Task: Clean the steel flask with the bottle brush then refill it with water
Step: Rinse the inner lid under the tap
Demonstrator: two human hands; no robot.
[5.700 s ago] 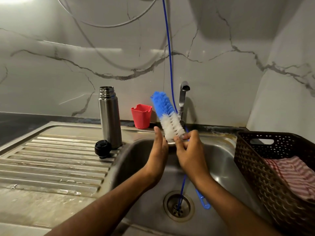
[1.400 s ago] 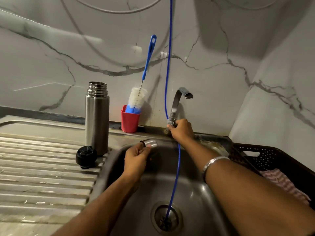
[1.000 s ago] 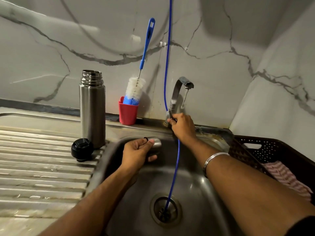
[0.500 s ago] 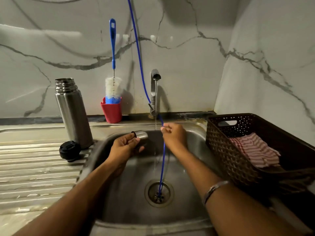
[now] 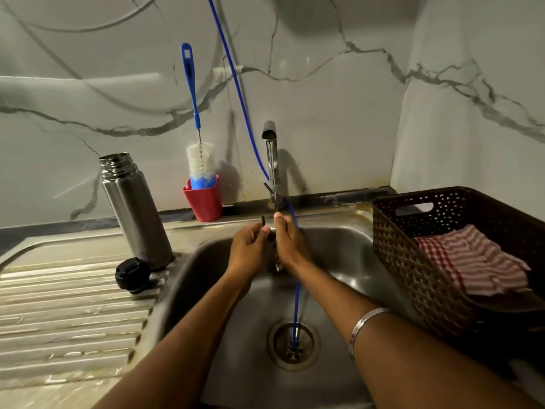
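— Both hands, where are they?

— Together over the sink basin point(image 5: 339, 255), right under the tap point(image 5: 269, 134). A thin stream of water falls from the tap onto them. The left hand point(image 5: 247, 252) has its fingers curled round a small steel cup point(image 5: 270, 230), most of it hidden between the two hands; a small black loop shows just above the left fingertips. The right hand point(image 5: 290, 246) presses against the cup from the other side, fingers pointing up toward the tap. Whether it truly grips the cup I cannot tell.

— And the flask?

— The steel flask point(image 5: 134, 211) stands upright and uncapped on the drainboard point(image 5: 65, 305), well left of the tap, touched by neither hand. Its black cap point(image 5: 132, 275) lies just in front of its base.

— The brush?

— The bottle brush point(image 5: 198, 149) stands bristles-down in a red cup point(image 5: 205, 199) against the wall, between the flask and the tap, blue handle pointing up.

— Anything else near the tap?

— A blue hose point(image 5: 236, 84) comes down past the tap, behind the hands, and ends in the drain point(image 5: 293, 343). Right of the tap sits a dark woven basket point(image 5: 413, 261) with a red-and-white striped cloth point(image 5: 472, 261) in it. A silver bangle point(image 5: 364, 323) circles the right wrist.
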